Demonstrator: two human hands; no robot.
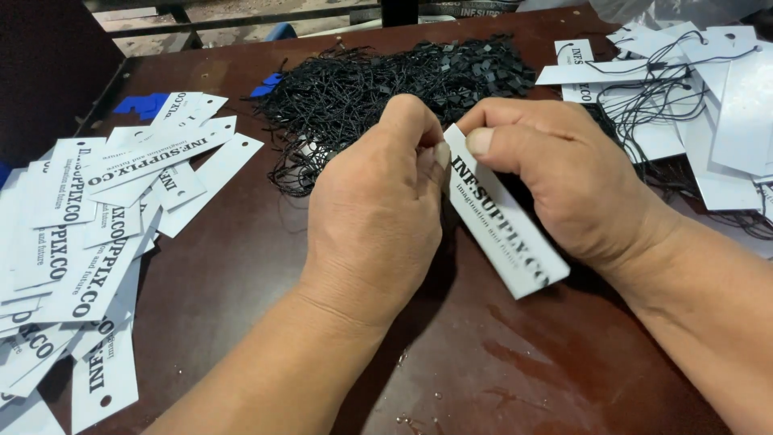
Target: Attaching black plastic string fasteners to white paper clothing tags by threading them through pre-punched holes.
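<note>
My right hand (564, 181) grips a long white paper tag (503, 229) with black print, thumb pressed on its upper end. My left hand (378, 209) is closed at that same upper end, fingertips pinched against the tag's edge; a thin black string may be between them, but I cannot see it clearly. Both hands hover over the dark brown table (241, 258), just in front of a heap of black string loops (378, 89).
A spread of loose white tags (88, 234) lies at the left. At the right rear sits a pile of white tags with black strings attached (692, 97). Blue scraps (145, 103) lie at the far left rear. Small water drops dot the near table.
</note>
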